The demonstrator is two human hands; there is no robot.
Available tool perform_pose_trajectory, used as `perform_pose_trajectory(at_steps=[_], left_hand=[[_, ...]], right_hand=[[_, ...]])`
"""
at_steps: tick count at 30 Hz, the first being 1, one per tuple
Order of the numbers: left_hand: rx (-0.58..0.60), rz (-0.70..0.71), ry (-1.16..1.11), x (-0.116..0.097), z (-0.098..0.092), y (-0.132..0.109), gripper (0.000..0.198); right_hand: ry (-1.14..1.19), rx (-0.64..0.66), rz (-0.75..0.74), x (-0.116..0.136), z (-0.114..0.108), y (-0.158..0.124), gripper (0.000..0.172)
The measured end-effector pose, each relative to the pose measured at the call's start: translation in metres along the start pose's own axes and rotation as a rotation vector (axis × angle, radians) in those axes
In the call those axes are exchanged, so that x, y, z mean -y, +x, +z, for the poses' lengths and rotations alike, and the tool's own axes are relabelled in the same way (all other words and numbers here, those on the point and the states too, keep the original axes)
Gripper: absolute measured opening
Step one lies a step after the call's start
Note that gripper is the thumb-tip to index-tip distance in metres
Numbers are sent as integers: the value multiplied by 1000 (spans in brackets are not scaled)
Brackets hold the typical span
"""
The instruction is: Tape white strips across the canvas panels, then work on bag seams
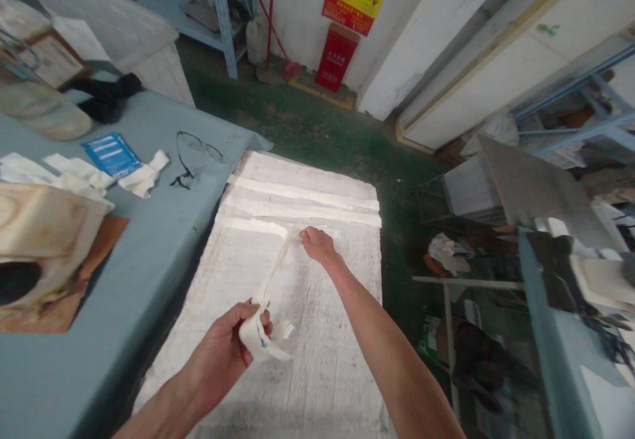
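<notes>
My left hand (225, 350) is closed around a roll of white tape (258, 336), low in the middle of the view. A strip of tape (275, 264) runs up from the roll to the white slab (317, 333). My right hand (317, 244) presses the strip's end down on the slab, fingers curled together. Three tape strips (302, 204) lie side by side across the slab's far end.
A grey-blue table (149, 227) on the left carries eyeglasses (193, 155), a blue packet (112, 155), white tape scraps (143, 178) and a worn foam block (44, 227). To the right are stacked boards and clutter (501, 194). A red box (337, 55) stands by the far wall.
</notes>
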State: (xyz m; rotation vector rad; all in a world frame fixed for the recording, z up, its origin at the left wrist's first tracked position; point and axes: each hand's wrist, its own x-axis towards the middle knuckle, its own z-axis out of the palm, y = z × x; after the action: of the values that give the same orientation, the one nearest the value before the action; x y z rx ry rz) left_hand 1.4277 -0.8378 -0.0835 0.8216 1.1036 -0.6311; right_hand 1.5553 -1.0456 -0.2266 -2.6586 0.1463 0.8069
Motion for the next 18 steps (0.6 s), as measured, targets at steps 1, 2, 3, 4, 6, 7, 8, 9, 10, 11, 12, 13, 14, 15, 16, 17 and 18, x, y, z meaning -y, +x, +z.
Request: perform_pose_trajectory(at_steps=[1,2,3,4,6,7,8,9,10,11,12,13,14,15,16,17,18], left_hand=[[-3,-3,-1,-5,-3,-3,23],[-6,-6,1,-10,-5,-6,23],[-10,-11,6,-15,-8,-8,23],[-20,-19,11,-18,-12,-9,23],[-46,-28,15,-23,-21,-10,22],[-54,-24,14,-25,-27,-9,21],[-47,-19,12,-27,-34,-8,19],[-33,-13,12,-28,-42,-8,16],[-6,-6,16,-29,-51,-7,13],[27,-1,25,-30,-60,-7,12],[56,-2,35,-30,-70,-9,15],[83,-10,44,-29,-79,-11,20],[101,-20,54,-28,-89,-14,26],[117,-31,63,-27,-97,-19,31],[127,-37,75,-24,-105,-24,33],[135,-35,89,-22,-112,-29,33],[148,-22,109,-19,-118,-33,32]], right_hand=[[-4,-9,19,2,2,1,38],[-8,-18,39,4,3,3,37],[-11,-27,60,7,5,4,38],[-13,-35,78,9,6,6,38],[-13,-46,112,15,9,8,38],[-12,-50,127,18,10,9,38],[-11,-52,142,20,11,10,39],[-10,-55,157,22,12,11,39],[-10,-59,175,23,13,12,39],[-10,-64,192,24,13,13,39],[-10,-69,210,25,14,14,39],[-10,-75,226,26,15,14,39],[-8,-78,240,27,15,15,39],[-6,-82,250,28,16,15,39],[-2,-86,258,29,16,15,40],[2,-90,264,30,15,14,40],[9,-92,268,31,15,14,40]])
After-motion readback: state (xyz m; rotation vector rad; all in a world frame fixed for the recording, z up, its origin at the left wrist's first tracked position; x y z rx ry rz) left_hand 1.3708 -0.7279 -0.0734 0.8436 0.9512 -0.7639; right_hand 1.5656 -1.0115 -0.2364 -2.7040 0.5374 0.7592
